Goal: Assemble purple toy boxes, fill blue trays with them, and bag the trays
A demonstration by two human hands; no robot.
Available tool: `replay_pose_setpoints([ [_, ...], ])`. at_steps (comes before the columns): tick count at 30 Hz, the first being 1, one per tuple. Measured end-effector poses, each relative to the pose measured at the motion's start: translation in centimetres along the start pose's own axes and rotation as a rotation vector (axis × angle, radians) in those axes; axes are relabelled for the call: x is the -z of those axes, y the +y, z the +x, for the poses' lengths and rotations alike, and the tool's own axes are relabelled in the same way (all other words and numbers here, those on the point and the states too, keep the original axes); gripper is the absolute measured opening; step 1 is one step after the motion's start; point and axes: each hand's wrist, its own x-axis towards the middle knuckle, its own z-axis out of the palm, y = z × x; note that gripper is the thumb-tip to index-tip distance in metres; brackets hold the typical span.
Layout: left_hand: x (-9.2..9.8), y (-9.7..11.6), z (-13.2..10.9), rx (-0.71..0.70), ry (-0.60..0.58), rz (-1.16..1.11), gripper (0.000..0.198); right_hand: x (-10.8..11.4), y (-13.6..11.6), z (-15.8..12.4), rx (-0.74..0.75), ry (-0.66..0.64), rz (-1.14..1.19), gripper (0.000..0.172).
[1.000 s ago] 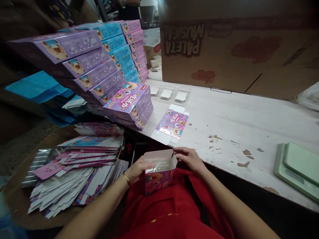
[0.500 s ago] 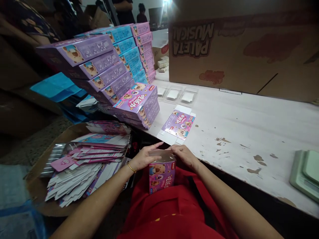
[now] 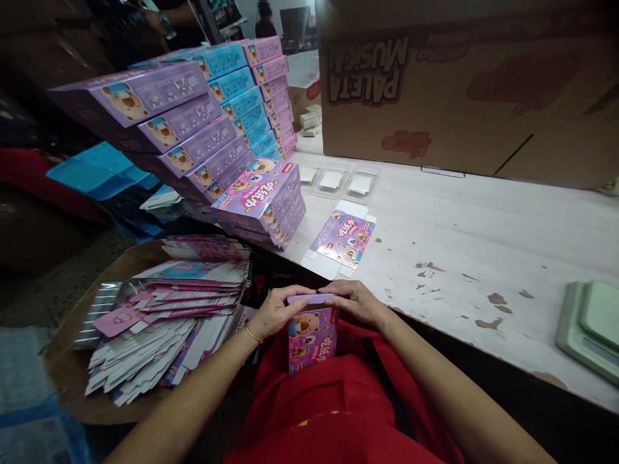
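While left hand (image 3: 276,314) and right hand (image 3: 356,303) pinch the narrow purple flap (image 3: 312,299) between thumbs and fingers, the glossy printed carton (image 3: 313,341) sits roughly upright against the red cloth garment (image 3: 338,412), before the table edge. Beyond: one flat, creased carton blank (image 3: 344,238) on the white, patchily worn tabletop (image 3: 459,222); leftward, fanned cardboard blanks (image 3: 145,348) and stepped purple boxes (image 3: 169,119).

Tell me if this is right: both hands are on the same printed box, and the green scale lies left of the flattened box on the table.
Wrong side: the head view shows the green scale right of the flattened box on the table. The left hand and right hand are on the same printed box.
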Motion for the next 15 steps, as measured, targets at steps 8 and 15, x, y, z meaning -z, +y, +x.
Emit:
replay_pose_setpoints([
  [8, -0.8, 0.2, -0.6, -0.223, -0.174, 0.280, 0.035, -1.1, 1.0, -3.6, 0.099, 0.073, -0.252, 0.039],
  [15, -1.2, 0.1, -0.9, -0.232, -0.208, 0.390, 0.037, -2.4, 1.0, -8.9, -0.075, 0.448, -0.135, 0.046],
])
